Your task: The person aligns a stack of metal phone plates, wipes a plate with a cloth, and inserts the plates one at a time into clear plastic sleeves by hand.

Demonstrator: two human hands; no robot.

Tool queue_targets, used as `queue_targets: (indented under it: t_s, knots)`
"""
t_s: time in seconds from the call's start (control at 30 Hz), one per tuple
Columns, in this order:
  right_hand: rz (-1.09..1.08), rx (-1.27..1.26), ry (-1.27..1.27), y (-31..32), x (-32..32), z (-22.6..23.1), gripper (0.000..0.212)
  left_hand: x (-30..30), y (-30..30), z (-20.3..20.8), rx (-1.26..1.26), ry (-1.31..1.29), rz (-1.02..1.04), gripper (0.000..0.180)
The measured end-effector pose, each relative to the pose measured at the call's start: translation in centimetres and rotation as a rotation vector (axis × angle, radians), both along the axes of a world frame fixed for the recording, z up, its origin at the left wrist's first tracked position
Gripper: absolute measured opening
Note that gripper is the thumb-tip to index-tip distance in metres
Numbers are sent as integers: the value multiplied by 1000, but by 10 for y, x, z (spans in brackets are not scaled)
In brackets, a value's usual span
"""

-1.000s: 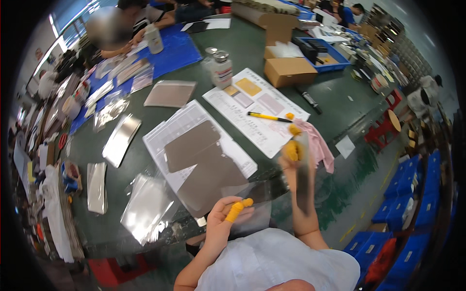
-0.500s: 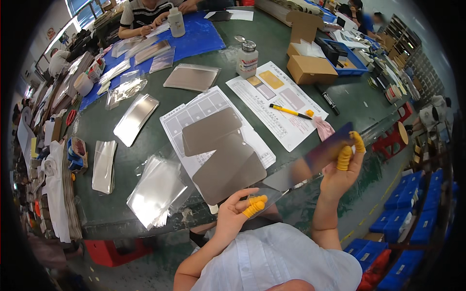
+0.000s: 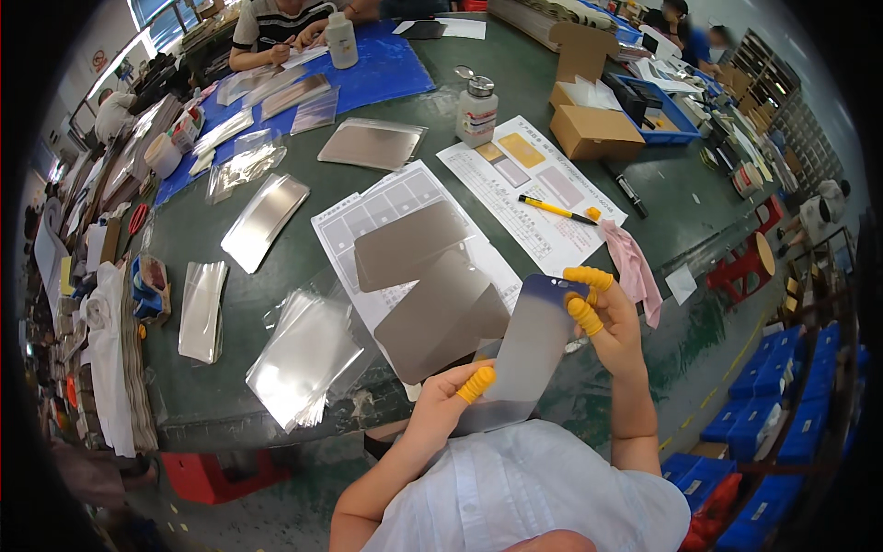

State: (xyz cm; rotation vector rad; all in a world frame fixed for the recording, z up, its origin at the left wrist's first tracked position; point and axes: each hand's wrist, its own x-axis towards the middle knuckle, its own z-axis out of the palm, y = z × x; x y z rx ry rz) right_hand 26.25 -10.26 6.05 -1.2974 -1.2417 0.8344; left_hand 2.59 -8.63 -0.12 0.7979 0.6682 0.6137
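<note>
Between my two hands I hold a phone-shaped film (image 3: 526, 354), greyish and glossy, with small holes at its dark bluish top end. My right hand (image 3: 618, 339), with yellow finger cots, is closed on that top corner. My left hand (image 3: 445, 401), also in yellow finger cots, pinches the film's lower left edge. Just left of the film, larger dark grey phone-shaped sheets (image 3: 440, 317) lie overlapping on a printed paper (image 3: 345, 225). Further left is a fanned stack of clear, shiny film sleeves (image 3: 299, 363).
A yellow pen (image 3: 556, 210) lies on a second printed sheet (image 3: 487, 189), beside a pink cloth (image 3: 635, 267). Behind stand a pump bottle (image 3: 476, 115) and a cardboard box (image 3: 598, 133). More film stacks (image 3: 267, 221) lie left. Across the table a person writes near a white bottle (image 3: 341, 44).
My right hand has brought the film leftward and tilted it more upright in front of me. My left hand now grips its lower edge. More of the pink cloth shows.
</note>
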Motion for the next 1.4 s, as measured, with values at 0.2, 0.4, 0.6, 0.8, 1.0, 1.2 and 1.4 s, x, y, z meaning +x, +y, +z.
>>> queue_targets:
  t_s: [0.2,0.4,0.6,0.8,1.0,1.2,1.4]
  knots:
    - [133,23,-396,-9,-7,11,28,-1,1,-3,8,17,5,32]
    - [73,44,-423,-16,-15,13,28,2,3,8,-121,-83,71,31]
    - [299,45,-562,-9,-20,20,27,-4,12,13,-230,-262,58,36]
    - [205,-66,-80,8,-19,4,42,-20,19,19,15,-69,-32,36]
    - [360,-261,143,37,-25,10,54,-53,30,25,219,99,66,39]
    - [523,-252,43,83,-31,6,52,-63,34,38,659,224,469,49]
    - [277,-128,165,142,-61,-4,48,-66,28,128,1160,421,-24,46]
